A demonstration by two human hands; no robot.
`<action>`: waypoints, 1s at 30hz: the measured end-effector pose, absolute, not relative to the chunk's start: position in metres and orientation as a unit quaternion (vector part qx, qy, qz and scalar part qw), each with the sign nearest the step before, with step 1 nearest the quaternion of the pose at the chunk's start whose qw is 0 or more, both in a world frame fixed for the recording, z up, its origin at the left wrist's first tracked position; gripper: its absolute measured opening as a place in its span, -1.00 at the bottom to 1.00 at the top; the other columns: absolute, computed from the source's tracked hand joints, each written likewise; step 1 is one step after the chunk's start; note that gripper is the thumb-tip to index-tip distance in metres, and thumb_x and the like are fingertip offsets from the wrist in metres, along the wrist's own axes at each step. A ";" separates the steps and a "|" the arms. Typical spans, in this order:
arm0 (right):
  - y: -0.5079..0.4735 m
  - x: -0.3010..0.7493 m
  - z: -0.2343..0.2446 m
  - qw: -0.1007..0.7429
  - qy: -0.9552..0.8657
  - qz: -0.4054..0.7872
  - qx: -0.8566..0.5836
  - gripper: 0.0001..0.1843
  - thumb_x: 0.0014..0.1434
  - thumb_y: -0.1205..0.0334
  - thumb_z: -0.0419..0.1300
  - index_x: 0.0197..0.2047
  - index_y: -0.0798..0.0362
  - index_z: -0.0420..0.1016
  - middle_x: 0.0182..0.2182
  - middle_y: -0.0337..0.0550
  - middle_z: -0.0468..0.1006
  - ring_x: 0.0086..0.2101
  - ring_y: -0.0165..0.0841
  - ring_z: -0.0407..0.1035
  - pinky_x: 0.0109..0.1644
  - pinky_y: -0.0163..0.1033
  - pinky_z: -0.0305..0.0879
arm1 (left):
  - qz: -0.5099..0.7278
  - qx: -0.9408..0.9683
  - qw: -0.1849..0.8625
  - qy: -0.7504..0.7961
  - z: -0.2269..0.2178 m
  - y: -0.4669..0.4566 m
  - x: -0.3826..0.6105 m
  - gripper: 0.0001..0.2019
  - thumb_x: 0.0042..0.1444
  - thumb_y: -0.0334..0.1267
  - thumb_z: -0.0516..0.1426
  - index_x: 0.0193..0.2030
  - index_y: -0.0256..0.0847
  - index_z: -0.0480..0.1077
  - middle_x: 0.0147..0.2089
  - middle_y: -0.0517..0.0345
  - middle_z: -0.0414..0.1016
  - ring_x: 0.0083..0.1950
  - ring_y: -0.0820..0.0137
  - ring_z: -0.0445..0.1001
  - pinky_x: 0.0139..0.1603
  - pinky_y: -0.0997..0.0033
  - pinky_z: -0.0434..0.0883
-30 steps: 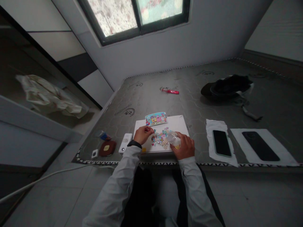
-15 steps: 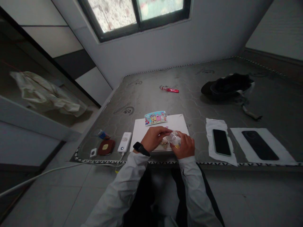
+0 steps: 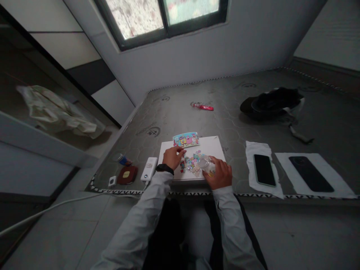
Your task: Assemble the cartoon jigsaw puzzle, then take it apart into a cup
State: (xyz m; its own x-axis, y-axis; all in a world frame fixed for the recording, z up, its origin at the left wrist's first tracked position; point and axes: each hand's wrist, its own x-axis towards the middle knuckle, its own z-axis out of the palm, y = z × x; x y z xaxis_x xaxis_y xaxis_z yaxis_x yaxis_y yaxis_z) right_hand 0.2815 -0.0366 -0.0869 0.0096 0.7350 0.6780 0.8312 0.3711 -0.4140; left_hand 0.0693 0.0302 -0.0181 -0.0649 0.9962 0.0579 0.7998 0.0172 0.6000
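My right hand [image 3: 219, 174] is wrapped round a small clear plastic bottle [image 3: 204, 163], tilted with its mouth toward the left. Some small coloured bits show inside it. A pile of small multicoloured pieces, like tiny jigsaw pieces [image 3: 192, 163], lies on a white box [image 3: 209, 145]. At the pile's left edge is my left hand [image 3: 172, 157], its fingertips pinched together over the box; whatever is between them is too small to name. A colourful cartoon picture card [image 3: 186, 140] lies at the back of the box.
Left of the box are a white power bank [image 3: 149, 168] with a cable, a brown pouch [image 3: 127, 175], a blue can [image 3: 123, 159] and a white plug [image 3: 112, 182]. To the right lie two phones [image 3: 264, 170] on white sheets. Behind are a red wrapper [image 3: 203, 107] and a dark cap [image 3: 270, 105].
My left hand has moved left, away from the bottle's mouth, to the pile's left side, uncovering the pieces. My right hand keeps the bottle in about the same place.
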 end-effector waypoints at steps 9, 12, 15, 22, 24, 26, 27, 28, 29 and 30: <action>-0.036 0.281 -0.089 0.439 -0.699 -0.045 -0.563 -0.47 0.13 0.10 0.27 0.15 0.04 0.38 -0.12 -0.08 0.57 -0.14 -0.18 0.40 -0.02 -0.12 0.14 | 0.095 0.653 0.155 0.735 -0.033 0.041 0.071 -0.63 -0.05 -0.02 0.39 -0.15 -0.15 0.58 -0.13 0.08 0.66 -0.06 0.27 0.56 -0.06 0.39 0.40; -0.036 0.281 -0.089 0.439 -0.698 -0.050 -0.563 -0.46 0.12 0.07 0.29 0.15 0.02 0.38 -0.13 -0.09 0.57 -0.14 -0.18 0.41 -0.03 -0.12 0.14 | 0.086 0.645 0.186 0.736 -0.033 0.046 0.070 -0.74 -0.06 -0.10 0.40 -0.26 -0.16 0.59 -0.20 0.12 0.67 -0.12 0.31 0.57 -0.13 0.44 0.39; -0.036 0.281 -0.089 0.441 -0.697 -0.055 -0.563 -0.47 0.13 0.07 0.29 0.15 0.03 0.38 -0.13 -0.09 0.58 -0.14 -0.18 0.41 -0.04 -0.12 0.14 | 0.095 0.644 0.195 0.734 -0.035 0.048 0.068 -0.81 -0.03 -0.18 0.39 -0.27 -0.15 0.60 -0.23 0.15 0.67 -0.16 0.36 0.58 -0.16 0.47 0.40; -0.036 0.281 -0.089 0.442 -0.696 -0.056 -0.563 -0.47 0.12 0.09 0.28 0.14 0.02 0.37 -0.12 -0.09 0.58 -0.15 -0.18 0.42 -0.03 -0.12 0.13 | 0.115 0.647 0.185 0.730 -0.031 0.038 0.068 -0.85 0.13 -0.20 0.28 -0.17 -0.13 0.60 -0.20 0.16 0.67 -0.13 0.38 0.59 -0.09 0.46 0.41; -0.036 0.281 -0.089 0.444 -0.695 -0.060 -0.562 -0.47 0.12 0.10 0.28 0.14 0.02 0.38 -0.13 -0.09 0.59 -0.15 -0.18 0.42 -0.04 -0.13 0.14 | 0.113 0.649 0.174 0.732 -0.030 0.036 0.070 -0.83 0.13 -0.15 0.28 -0.17 -0.13 0.60 -0.17 0.14 0.67 -0.08 0.34 0.59 -0.05 0.43 0.42; -0.035 0.280 -0.088 0.447 -0.695 -0.064 -0.560 -0.48 0.12 0.10 0.28 0.14 0.02 0.38 -0.14 -0.09 0.59 -0.15 -0.18 0.43 -0.04 -0.13 0.14 | 0.103 0.645 0.167 0.738 -0.031 0.035 0.071 -0.77 0.02 -0.15 0.36 -0.19 -0.15 0.60 -0.18 0.11 0.67 -0.08 0.30 0.59 -0.05 0.40 0.43; -0.035 0.280 -0.088 0.447 -0.695 -0.065 -0.559 -0.48 0.12 0.09 0.28 0.13 0.02 0.38 -0.14 -0.09 0.59 -0.16 -0.19 0.43 -0.04 -0.13 0.14 | 0.097 0.643 0.167 0.741 -0.031 0.036 0.072 -0.74 -0.05 -0.18 0.39 -0.19 -0.15 0.60 -0.19 0.11 0.67 -0.09 0.29 0.59 -0.05 0.40 0.43; -0.035 0.280 -0.088 0.447 -0.696 -0.067 -0.558 -0.48 0.12 0.09 0.29 0.13 0.02 0.38 -0.14 -0.09 0.59 -0.16 -0.19 0.43 -0.05 -0.14 0.14 | 0.090 0.640 0.167 0.744 -0.032 0.036 0.073 -0.72 -0.09 -0.21 0.41 -0.19 -0.15 0.59 -0.20 0.11 0.67 -0.10 0.29 0.59 -0.05 0.39 0.43; -0.035 0.280 -0.089 0.446 -0.697 -0.067 -0.558 -0.48 0.12 0.08 0.28 0.13 0.02 0.39 -0.14 -0.09 0.59 -0.16 -0.19 0.43 -0.05 -0.14 0.14 | 0.084 0.638 0.167 0.747 -0.033 0.038 0.074 -0.72 -0.10 -0.24 0.42 -0.19 -0.14 0.60 -0.20 0.11 0.68 -0.10 0.29 0.59 -0.04 0.39 0.43; -0.035 0.280 -0.089 0.444 -0.697 -0.066 -0.559 -0.48 0.13 0.07 0.28 0.13 0.03 0.39 -0.14 -0.09 0.59 -0.16 -0.19 0.43 -0.06 -0.14 0.14 | 0.078 0.637 0.168 0.748 -0.033 0.039 0.075 -0.73 -0.09 -0.25 0.41 -0.20 -0.14 0.60 -0.20 0.11 0.68 -0.09 0.29 0.59 -0.04 0.39 0.43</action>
State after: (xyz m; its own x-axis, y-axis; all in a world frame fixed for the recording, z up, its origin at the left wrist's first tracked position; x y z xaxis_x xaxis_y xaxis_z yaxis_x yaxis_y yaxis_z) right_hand 0.2803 -0.0354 -0.0887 0.0188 0.7205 0.6932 0.8374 0.3675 -0.4046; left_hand 0.0748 0.0388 -0.0329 -0.1315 0.9796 -0.1521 0.9274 0.1758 0.3301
